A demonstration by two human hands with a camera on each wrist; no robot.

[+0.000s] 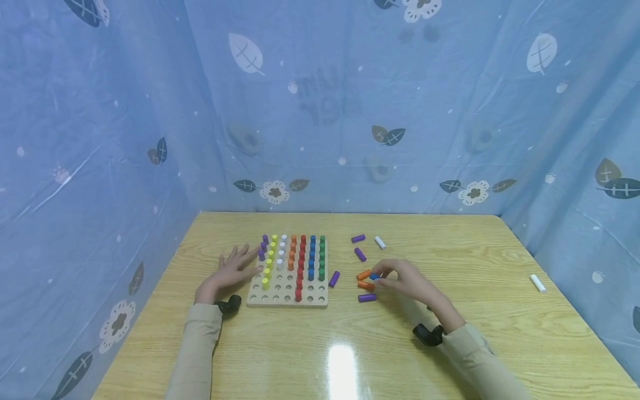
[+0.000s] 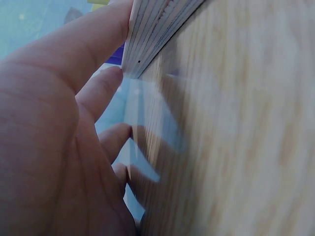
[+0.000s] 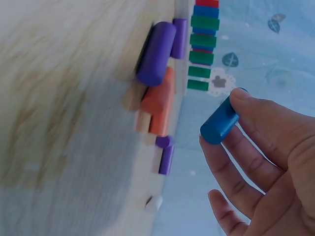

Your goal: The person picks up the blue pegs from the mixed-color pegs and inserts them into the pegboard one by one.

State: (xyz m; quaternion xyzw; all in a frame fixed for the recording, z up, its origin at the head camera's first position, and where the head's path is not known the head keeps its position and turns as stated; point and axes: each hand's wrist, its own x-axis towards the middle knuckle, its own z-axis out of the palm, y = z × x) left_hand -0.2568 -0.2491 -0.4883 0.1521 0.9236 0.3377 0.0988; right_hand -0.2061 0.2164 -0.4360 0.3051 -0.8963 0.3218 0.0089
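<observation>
A wooden pegboard (image 1: 287,305) lies on the table, with columns of purple, yellow, white, orange, red, blue and green pegs standing in its holes. My left hand (image 1: 233,273) rests at the board's left edge with fingers spread, touching the side; in the left wrist view a fingertip meets the board's layered edge (image 2: 157,29). Between thumb and fingers, my right hand (image 1: 407,280) pinches a blue peg (image 3: 220,123) above the table. Beneath and beside that hand lie two orange pegs (image 1: 365,285) and a purple peg (image 1: 367,298).
More loose purple pegs (image 1: 334,279) lie right of the board and farther back. A white peg (image 1: 380,242) lies near them, another white peg (image 1: 538,283) near the table's right edge. A patterned blue curtain (image 1: 340,111) surrounds the wooden table (image 1: 280,355).
</observation>
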